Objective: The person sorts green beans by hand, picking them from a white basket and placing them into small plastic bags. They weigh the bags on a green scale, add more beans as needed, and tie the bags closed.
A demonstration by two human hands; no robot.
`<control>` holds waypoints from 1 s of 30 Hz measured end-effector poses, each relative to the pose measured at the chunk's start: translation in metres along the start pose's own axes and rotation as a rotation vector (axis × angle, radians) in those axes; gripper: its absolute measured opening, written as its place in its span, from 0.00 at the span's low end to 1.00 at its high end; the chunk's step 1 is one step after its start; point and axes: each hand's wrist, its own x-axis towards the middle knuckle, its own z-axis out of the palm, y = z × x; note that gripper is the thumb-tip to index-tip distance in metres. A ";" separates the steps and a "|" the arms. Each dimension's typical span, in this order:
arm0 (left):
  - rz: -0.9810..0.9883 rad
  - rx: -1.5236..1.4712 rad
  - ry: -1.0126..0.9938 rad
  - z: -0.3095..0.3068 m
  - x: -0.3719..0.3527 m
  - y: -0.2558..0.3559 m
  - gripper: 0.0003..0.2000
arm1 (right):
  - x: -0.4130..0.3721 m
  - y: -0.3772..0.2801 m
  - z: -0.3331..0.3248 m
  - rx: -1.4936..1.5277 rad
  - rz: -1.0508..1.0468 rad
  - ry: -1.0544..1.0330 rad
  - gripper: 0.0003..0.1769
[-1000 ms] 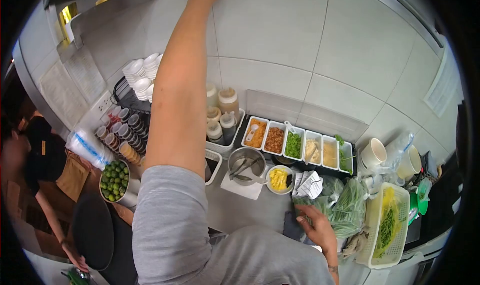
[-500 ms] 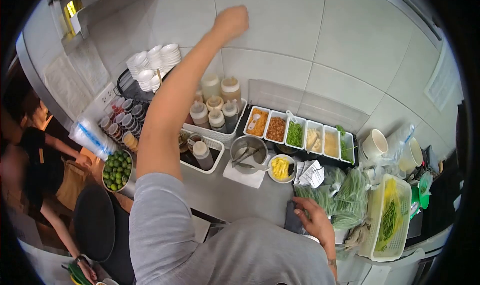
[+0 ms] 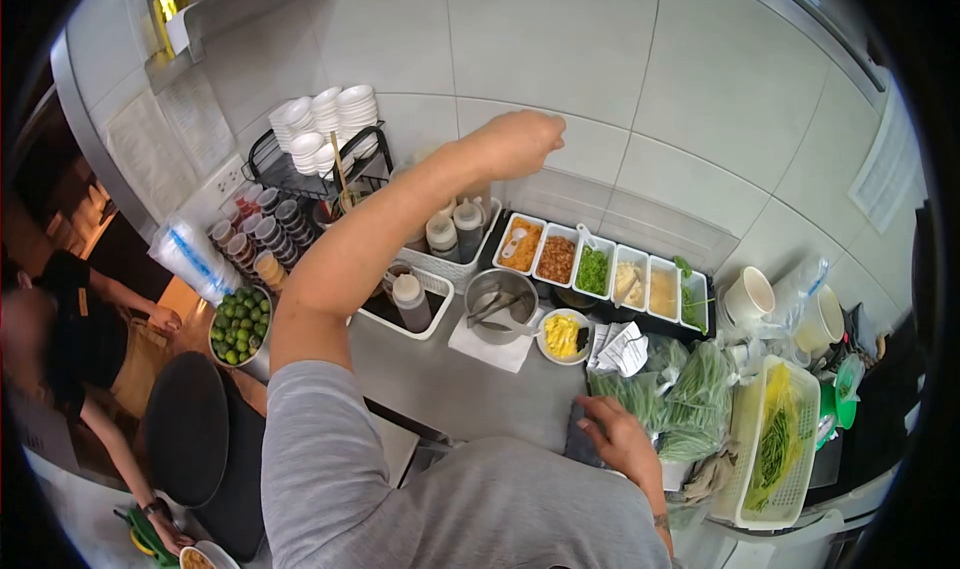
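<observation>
My left hand (image 3: 522, 143) is raised at the end of my stretched arm, in front of the wall tiles and above the squeeze bottles (image 3: 468, 221). Its fingers are curled closed; whatever they may hold is hidden. Low over the counter, my right hand (image 3: 626, 439) is beside a dark folded cloth (image 3: 580, 437), fingers loosely bent and thumb apart. Past it lie bagged green vegetables (image 3: 697, 394) and white paper slips (image 3: 622, 349). A metal pot (image 3: 480, 287) with utensils inside stands on a white napkin, next to a bowl of yellow pieces (image 3: 563, 337).
White tubs of toppings (image 3: 555, 257) line the back. Small white bowls (image 3: 355, 109) are stacked on a black rack, near lidded sauce cups (image 3: 270, 232) and a container of green limes (image 3: 240, 327). A basket (image 3: 740, 459) stands right. Another person's arm (image 3: 120, 449) reaches in at left.
My left hand has come down and to the right, still closed. My right hand stays by the dark cloth. At lower left, a bowl near the other person shows more fully.
</observation>
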 end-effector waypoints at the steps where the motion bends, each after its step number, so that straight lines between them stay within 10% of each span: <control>1: 0.028 -0.008 -0.025 0.002 -0.003 0.002 0.07 | 0.000 0.004 0.004 -0.009 -0.022 0.003 0.18; 10: -0.143 -0.055 -0.210 -0.003 -0.035 0.034 0.09 | -0.003 0.007 0.010 -0.055 0.016 -0.060 0.18; 30: 0.252 -0.463 -0.540 0.075 -0.069 0.177 0.14 | -0.054 0.017 -0.012 0.015 0.026 0.006 0.17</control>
